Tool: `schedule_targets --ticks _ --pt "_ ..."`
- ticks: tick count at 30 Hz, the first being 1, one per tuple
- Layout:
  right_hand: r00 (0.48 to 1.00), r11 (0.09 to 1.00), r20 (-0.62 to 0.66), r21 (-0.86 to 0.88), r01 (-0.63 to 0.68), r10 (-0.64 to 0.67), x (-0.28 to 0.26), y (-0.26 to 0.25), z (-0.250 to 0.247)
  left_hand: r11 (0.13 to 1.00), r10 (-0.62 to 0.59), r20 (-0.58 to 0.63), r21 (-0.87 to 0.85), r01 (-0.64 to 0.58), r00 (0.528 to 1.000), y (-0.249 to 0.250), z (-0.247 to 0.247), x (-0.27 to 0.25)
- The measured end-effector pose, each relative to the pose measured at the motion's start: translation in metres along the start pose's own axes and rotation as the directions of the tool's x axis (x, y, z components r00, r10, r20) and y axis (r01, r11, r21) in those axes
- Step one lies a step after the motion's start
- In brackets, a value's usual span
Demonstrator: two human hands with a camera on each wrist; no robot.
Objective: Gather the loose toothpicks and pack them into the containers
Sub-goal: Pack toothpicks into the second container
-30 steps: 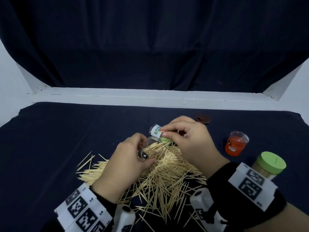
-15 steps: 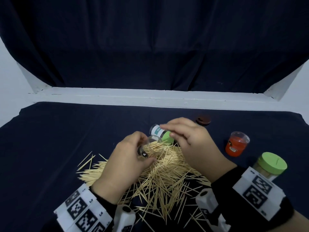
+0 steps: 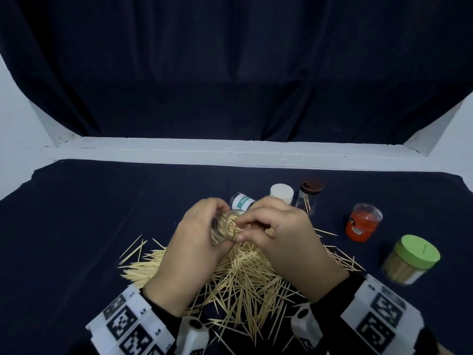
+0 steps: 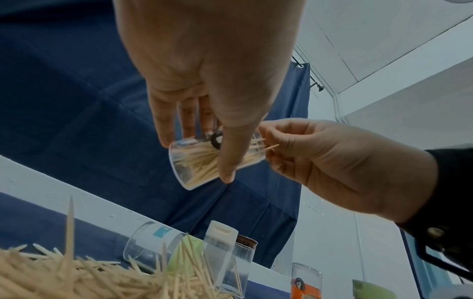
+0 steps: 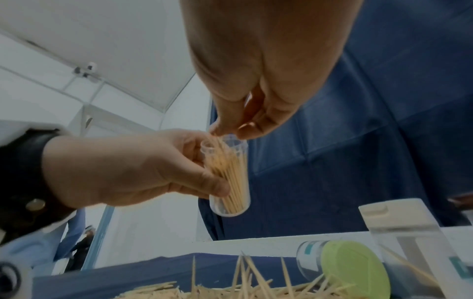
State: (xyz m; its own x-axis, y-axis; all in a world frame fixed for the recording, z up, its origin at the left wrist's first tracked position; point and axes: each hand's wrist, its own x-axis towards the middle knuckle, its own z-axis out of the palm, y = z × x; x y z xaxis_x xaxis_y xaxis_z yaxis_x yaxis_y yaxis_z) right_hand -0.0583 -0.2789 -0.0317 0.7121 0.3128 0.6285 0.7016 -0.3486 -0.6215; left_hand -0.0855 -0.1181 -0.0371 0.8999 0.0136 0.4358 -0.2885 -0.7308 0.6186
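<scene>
Six containers show in the head view: one clear tube (image 3: 225, 226) held in the air, a green-capped jar lying on its side (image 3: 242, 201), a white-capped one (image 3: 281, 193), a brown-capped one (image 3: 310, 193), an orange one (image 3: 362, 222) and a green-lidded jar packed with picks (image 3: 409, 260). The loose toothpicks (image 3: 240, 275), too many to count, sprawl in one heap on the dark tabletop (image 3: 76, 226), directly beneath both hands.

The left hand (image 3: 189, 252) grips the clear tube, fingers (image 4: 166, 129) curled round its wall and thumb across its front. The tube is partly filled; its long axis tilts, open mouth toward the right hand, closed base away and downward. The right hand (image 3: 284, 242) pinches a few toothpicks (image 4: 266, 146) at that mouth, their length roughly along the tube.
</scene>
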Motion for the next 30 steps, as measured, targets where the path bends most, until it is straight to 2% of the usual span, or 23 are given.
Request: schedule_targets --ticks 4,8,11,14,17,22,24,30 --pt "0.992 1.000 -0.127 -0.013 0.005 -0.007 0.001 -0.002 -0.007 1.000 -0.010 -0.041 -0.002 0.010 0.999 -0.003 -0.001 0.000" --pt "1.000 1.000 0.023 -0.017 0.017 -0.016 -0.003 -0.008 -0.005 1.000 0.002 -0.047 -0.006 -0.003 0.999 -0.004 -0.001 0.000" --pt "0.991 0.990 0.111 -0.109 0.086 -0.074 -0.002 -0.008 -0.001 1.000 0.015 -0.049 -0.025 -0.016 0.999 -0.003 0.000 -0.001" --pt "0.985 0.963 0.087 -0.211 0.167 -0.152 0.000 -0.008 0.000 0.999 0.025 -0.043 -0.041 -0.027 0.999 -0.004 0.000 -0.002" --pt "0.973 0.923 0.130 -0.314 0.222 -0.190 0.000 -0.008 -0.002 0.999 0.036 -0.050 -0.038 -0.038 0.998 -0.005 0.000 -0.002" --pt "0.979 0.963 0.193 -0.243 0.117 -0.070 -0.005 -0.012 -0.007 1.000 0.023 -0.098 -0.016 -0.024 0.995 -0.009 -0.002 -0.002" --pt "0.973 0.957 0.218 -0.262 0.126 -0.069 -0.005 -0.014 -0.005 1.000 0.025 -0.092 -0.012 -0.026 0.995 -0.009 -0.002 -0.002" --pt "0.978 0.921 0.100 -0.332 0.205 -0.181 -0.003 -0.012 0.001 0.997 0.062 -0.073 -0.040 -0.065 0.995 -0.004 0.000 -0.002"
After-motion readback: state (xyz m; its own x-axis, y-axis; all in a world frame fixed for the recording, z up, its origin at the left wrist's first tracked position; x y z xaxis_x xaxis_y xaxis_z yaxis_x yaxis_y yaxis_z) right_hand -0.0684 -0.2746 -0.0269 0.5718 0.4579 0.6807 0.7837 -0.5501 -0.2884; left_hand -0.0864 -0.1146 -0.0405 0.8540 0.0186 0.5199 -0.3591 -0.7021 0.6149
